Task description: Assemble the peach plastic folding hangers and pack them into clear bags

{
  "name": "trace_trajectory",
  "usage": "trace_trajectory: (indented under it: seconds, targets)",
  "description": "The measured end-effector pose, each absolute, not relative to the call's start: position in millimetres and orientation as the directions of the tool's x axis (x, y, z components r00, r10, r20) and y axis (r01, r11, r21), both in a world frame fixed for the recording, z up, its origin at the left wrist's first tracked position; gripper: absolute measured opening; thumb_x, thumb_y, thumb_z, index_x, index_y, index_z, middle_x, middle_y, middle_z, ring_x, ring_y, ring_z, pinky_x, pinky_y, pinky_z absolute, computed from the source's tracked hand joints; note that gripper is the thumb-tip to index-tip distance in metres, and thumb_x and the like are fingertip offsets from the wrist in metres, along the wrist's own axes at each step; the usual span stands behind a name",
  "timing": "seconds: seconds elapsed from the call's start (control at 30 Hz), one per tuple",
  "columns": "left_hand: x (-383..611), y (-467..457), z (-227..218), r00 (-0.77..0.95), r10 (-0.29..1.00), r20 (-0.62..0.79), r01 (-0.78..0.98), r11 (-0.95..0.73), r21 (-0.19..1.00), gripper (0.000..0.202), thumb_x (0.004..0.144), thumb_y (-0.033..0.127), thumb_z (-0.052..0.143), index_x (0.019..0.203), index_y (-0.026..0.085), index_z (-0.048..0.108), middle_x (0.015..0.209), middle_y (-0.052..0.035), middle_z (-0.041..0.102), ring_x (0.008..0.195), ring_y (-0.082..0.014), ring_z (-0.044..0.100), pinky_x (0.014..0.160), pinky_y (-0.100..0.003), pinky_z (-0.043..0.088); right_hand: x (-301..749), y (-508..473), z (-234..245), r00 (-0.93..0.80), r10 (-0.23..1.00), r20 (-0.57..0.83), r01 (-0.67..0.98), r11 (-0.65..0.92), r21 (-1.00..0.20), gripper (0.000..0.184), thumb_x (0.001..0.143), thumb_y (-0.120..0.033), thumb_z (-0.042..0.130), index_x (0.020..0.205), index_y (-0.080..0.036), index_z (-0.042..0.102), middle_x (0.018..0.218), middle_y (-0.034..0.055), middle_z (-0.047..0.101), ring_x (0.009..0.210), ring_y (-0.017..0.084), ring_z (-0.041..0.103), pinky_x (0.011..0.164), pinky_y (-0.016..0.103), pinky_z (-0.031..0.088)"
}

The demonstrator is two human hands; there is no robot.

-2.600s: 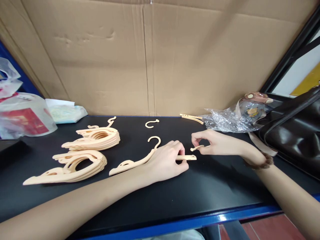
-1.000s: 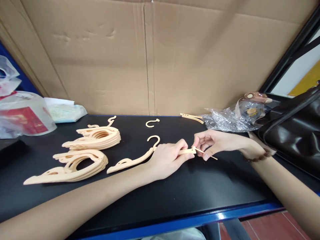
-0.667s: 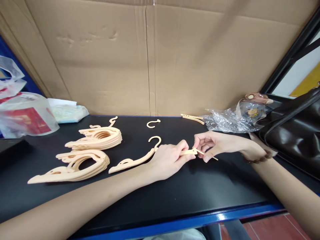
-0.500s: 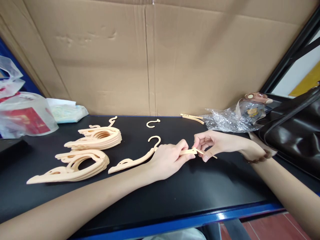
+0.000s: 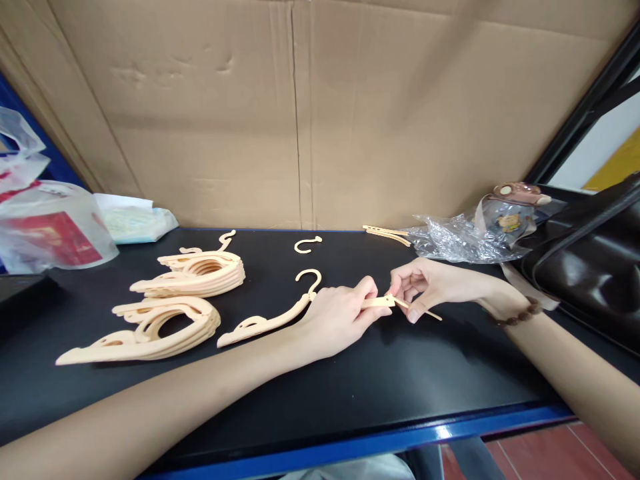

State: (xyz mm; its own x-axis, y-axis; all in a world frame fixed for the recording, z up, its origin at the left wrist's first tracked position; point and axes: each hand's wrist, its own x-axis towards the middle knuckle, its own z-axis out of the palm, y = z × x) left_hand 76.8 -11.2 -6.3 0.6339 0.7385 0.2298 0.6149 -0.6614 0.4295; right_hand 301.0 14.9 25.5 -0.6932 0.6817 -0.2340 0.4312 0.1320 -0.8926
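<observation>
My left hand (image 5: pixel 337 320) is closed around one arm of a beige plastic clothes hanger (image 5: pixel 273 325), whose hook points up and whose other arm lies out to the left. The end of the gripped arm pokes out past the fingers. Between thumb and fingers, my right hand (image 5: pixel 425 287) pinches a thin beige strip (image 5: pixel 434 316) close against that end. Whether the strip is seated in the arm is too small to tell. Two stacks of folded hangers, a rear one (image 5: pixel 200 273) and a front one (image 5: pixel 165 330), lie at the left. A loose hook (image 5: pixel 306 245) rests behind my left hand.
Thin beige strips (image 5: pixel 387 234) lie at the back beside crumpled clear plastic (image 5: pixel 455 240). A clear bottle (image 5: pixel 510 207) and a black bag (image 5: pixel 595 260) stand at the right. Cardboard (image 5: pixel 300 113) walls the back. A plastic bag (image 5: pixel 55 220) and a packet (image 5: pixel 135 220) stand far left.
The strip in my right hand reaches slightly farther out to the right. Otherwise both hands keep the same hold, and the view has shifted a little.
</observation>
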Motion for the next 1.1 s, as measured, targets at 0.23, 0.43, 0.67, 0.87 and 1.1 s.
trace_trajectory:
  seconds: [0.23, 0.43, 0.67, 0.87, 1.1]
  targets:
    - [76.0, -12.9, -5.4, 0.658, 0.721, 0.217, 0.631, -0.685, 0.363, 0.032, 0.095, 0.053, 0.033, 0.086, 0.024, 0.041, 0.066, 0.0043, 0.059, 0.06, -0.0179, 0.059, 0.053, -0.025, 0.031, 300.8, 13.4, 25.1, -0.686, 0.693, -0.22, 0.443, 0.159, -0.882, 0.032, 0.058, -0.027, 0.083, 0.081, -0.017, 0.064, 0.074, -0.0014, 0.069, 0.069, 0.013, 0.064, 0.069, 0.029, 0.048]
    - [76.7, -13.4, -5.5, 0.663, 0.723, 0.194, 0.654, -0.686, 0.319, 0.032, 0.095, 0.053, 0.033, 0.086, 0.023, 0.041, 0.067, 0.0031, 0.061, 0.059, -0.0188, 0.059, 0.051, -0.025, 0.03, 298.9, 13.4, 21.0, -0.687, 0.695, -0.211, 0.453, 0.183, -0.872, 0.032, 0.057, -0.029, 0.084, 0.08, -0.017, 0.065, 0.073, -0.0028, 0.066, 0.065, 0.011, 0.059, 0.064, 0.026, 0.045]
    - [77.4, -12.3, -7.0, 0.654, 0.732, 0.19, 0.631, -0.667, 0.396, 0.028, 0.093, 0.052, 0.039, 0.09, 0.024, 0.044, 0.069, 0.0043, 0.062, 0.061, -0.0181, 0.06, 0.053, -0.025, 0.032, 293.5, 8.5, 23.8, -0.684, 0.707, -0.178, 0.512, 0.291, -0.808, 0.03, 0.062, -0.035, 0.08, 0.081, -0.018, 0.066, 0.073, -0.0026, 0.064, 0.067, 0.012, 0.056, 0.067, 0.027, 0.044]
    - [79.4, -8.3, -8.9, 0.628, 0.756, 0.183, 0.641, -0.636, 0.43, 0.022, 0.092, 0.048, 0.044, 0.097, 0.027, 0.047, 0.073, 0.0045, 0.065, 0.066, -0.0196, 0.063, 0.056, -0.026, 0.036, 293.7, 6.1, 27.4, -0.683, 0.709, -0.174, 0.58, 0.381, -0.72, 0.033, 0.069, -0.043, 0.074, 0.091, -0.019, 0.069, 0.078, -0.0005, 0.067, 0.072, 0.015, 0.059, 0.068, 0.027, 0.044]
    - [79.6, -8.4, -10.2, 0.64, 0.742, 0.202, 0.643, -0.66, 0.388, 0.018, 0.092, 0.042, 0.045, 0.096, 0.025, 0.046, 0.073, 0.0041, 0.065, 0.064, -0.0187, 0.062, 0.053, -0.025, 0.034, 294.1, 3.2, 33.7, -0.689, 0.705, -0.165, 0.597, 0.424, -0.681, 0.04, 0.074, -0.041, 0.07, 0.106, -0.02, 0.061, 0.086, 0.0013, 0.069, 0.079, 0.018, 0.064, 0.072, 0.029, 0.047]
